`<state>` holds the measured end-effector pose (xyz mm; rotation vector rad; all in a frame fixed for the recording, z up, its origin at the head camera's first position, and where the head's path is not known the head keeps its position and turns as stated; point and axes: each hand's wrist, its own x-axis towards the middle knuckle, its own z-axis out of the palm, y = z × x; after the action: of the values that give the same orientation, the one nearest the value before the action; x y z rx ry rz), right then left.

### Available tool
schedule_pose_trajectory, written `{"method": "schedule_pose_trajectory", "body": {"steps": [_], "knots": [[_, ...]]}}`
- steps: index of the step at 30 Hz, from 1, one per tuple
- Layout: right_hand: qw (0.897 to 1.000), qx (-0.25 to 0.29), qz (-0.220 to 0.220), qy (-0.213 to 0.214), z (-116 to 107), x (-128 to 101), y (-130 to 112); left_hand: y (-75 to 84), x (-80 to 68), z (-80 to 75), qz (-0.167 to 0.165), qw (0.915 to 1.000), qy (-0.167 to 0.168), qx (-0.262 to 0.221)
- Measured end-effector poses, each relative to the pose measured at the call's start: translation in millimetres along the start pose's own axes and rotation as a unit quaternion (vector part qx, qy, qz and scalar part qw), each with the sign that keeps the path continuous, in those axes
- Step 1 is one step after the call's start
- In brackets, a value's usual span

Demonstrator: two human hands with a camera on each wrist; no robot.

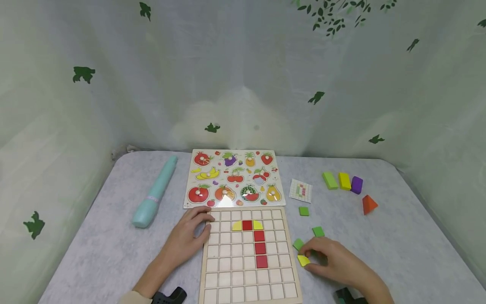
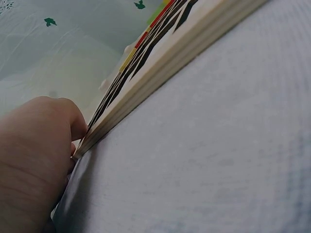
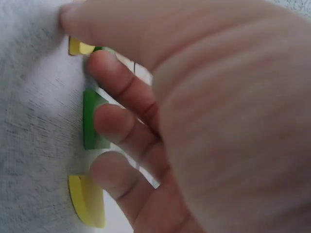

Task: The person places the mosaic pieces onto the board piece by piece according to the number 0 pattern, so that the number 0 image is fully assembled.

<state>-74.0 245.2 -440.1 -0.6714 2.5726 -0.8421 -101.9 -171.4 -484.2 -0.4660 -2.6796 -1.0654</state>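
Observation:
A wooden grid board [image 1: 247, 278] lies at the table's front and carries red squares [image 1: 260, 248] and yellow quarter-round pieces [image 1: 237, 226]. My left hand [image 1: 187, 236] rests flat on the board's upper left corner. In the left wrist view a finger [image 2: 58, 116] touches the board's edge [image 2: 160, 73]. My right hand [image 1: 328, 259] is just right of the board. Its thumb and forefinger pinch a small yellow piece [image 1: 303, 260] [image 3: 77, 47]. A green piece [image 1: 298, 244] [image 3: 91, 121] lies under the fingertips [image 3: 104, 121]. Another yellow piece [image 3: 87, 201] lies by the little finger.
A fruit peg puzzle [image 1: 234, 178] lies behind the board, with a teal pen-shaped device [image 1: 155, 192] to its left. Two green squares [image 1: 318, 231], a pattern card [image 1: 301, 190], green, yellow and purple blocks [image 1: 344, 181] and an orange wedge [image 1: 368, 204] lie to the right.

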Motion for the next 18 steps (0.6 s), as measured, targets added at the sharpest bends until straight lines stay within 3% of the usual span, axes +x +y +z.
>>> {"method": "schedule_pose_trajectory", "body": {"steps": [4,14,18], "knots": [[1.0,-0.011,-0.027,0.008,2.1,-0.2,-1.6,0.5,0.0,-0.1,0.004,1.0,0.002,-0.001],[0.996,-0.072,0.016,0.059,7.5,3.5,-8.2,0.1,1.2,0.0,0.003,1.0,0.002,0.003],[0.995,-0.073,-0.004,0.066,4.9,-0.7,-7.9,0.1,0.7,0.5,0.0,1.0,0.001,0.004]]}}
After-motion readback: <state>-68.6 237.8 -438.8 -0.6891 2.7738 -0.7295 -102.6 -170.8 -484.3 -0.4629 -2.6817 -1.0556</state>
